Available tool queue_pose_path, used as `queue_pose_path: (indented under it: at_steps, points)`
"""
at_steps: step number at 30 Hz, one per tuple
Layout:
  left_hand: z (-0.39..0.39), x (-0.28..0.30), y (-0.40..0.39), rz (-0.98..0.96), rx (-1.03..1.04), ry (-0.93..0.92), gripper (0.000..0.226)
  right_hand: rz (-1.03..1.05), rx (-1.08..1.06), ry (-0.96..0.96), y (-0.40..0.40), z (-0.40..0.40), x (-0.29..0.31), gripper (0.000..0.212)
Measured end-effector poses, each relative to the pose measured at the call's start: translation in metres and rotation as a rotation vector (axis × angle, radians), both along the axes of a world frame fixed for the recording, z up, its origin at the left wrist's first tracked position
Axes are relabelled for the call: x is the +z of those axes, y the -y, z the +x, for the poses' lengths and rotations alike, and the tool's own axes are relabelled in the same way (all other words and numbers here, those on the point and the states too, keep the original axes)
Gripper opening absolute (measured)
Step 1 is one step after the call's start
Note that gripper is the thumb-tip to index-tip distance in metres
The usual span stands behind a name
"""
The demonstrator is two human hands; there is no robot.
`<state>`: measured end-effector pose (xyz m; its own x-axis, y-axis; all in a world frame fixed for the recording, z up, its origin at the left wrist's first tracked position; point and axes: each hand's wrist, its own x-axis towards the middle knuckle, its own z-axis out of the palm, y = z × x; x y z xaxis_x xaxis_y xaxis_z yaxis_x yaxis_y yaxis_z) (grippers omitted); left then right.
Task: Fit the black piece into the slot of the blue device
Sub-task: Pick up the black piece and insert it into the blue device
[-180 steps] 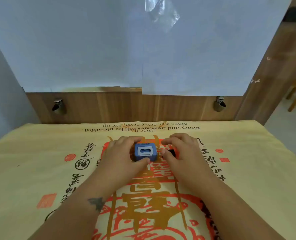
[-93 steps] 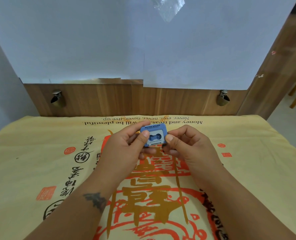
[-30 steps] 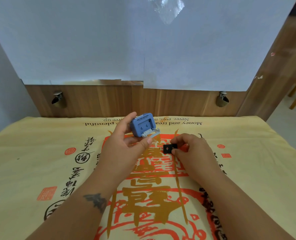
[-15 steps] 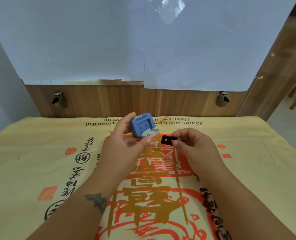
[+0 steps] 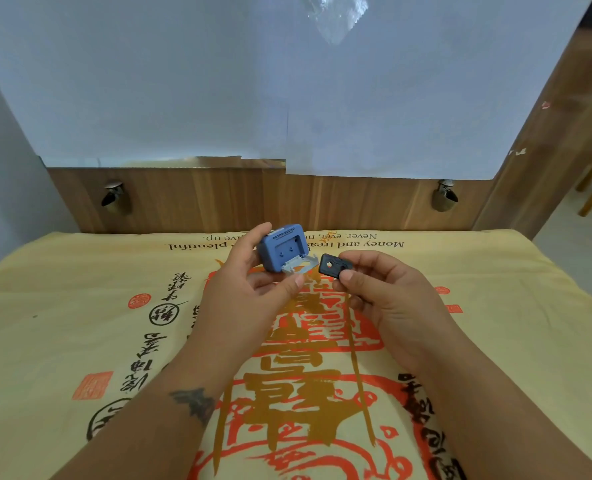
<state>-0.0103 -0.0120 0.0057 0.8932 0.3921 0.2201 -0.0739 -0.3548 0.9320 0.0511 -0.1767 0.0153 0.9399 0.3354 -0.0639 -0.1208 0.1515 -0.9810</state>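
My left hand [image 5: 249,289] holds the small blue device [image 5: 282,247] above the table, thumb at the front and fingers behind. Its clear grey door [image 5: 298,265] hangs open at the bottom, showing the slot with two small pegs. My right hand [image 5: 381,289] pinches the black piece [image 5: 332,266], a tiny flat cassette with a hole, between thumb and fingers. The piece hovers just right of the open door, a short gap away and not touching it.
A yellow cloth [image 5: 80,323] with red and gold printed characters covers the table. A wooden back panel [image 5: 287,202] with two metal knobs [image 5: 114,199] stands behind, white paper above it. A wooden post [image 5: 536,150] rises at the right.
The device's door has been opened and the left hand raised it. My right hand picked the black piece off the cloth and brought it up and left, close to the open door.
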Motion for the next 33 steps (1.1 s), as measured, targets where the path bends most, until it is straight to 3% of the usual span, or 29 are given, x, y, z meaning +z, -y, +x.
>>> queue_pose_path:
  at_steps: [7,18,26,33]
  points:
    - [-0.001,0.000,0.001,0.097,0.002,-0.001,0.083,-0.117,-0.088,0.205,0.000,-0.004,0.001,0.023]
    - [0.001,-0.003,0.003,0.213,0.017,-0.021,0.082,-0.426,-0.231,0.983,-0.006,-0.012,-0.002,0.029]
    - [-0.001,-0.002,0.005,0.231,0.016,-0.001,0.079,-0.457,-0.235,1.053,-0.006,-0.009,-0.006,0.013]
    - [-0.001,-0.002,0.005,0.246,0.012,0.024,0.077,-0.482,-0.212,1.073,-0.008,-0.011,-0.007,0.014]
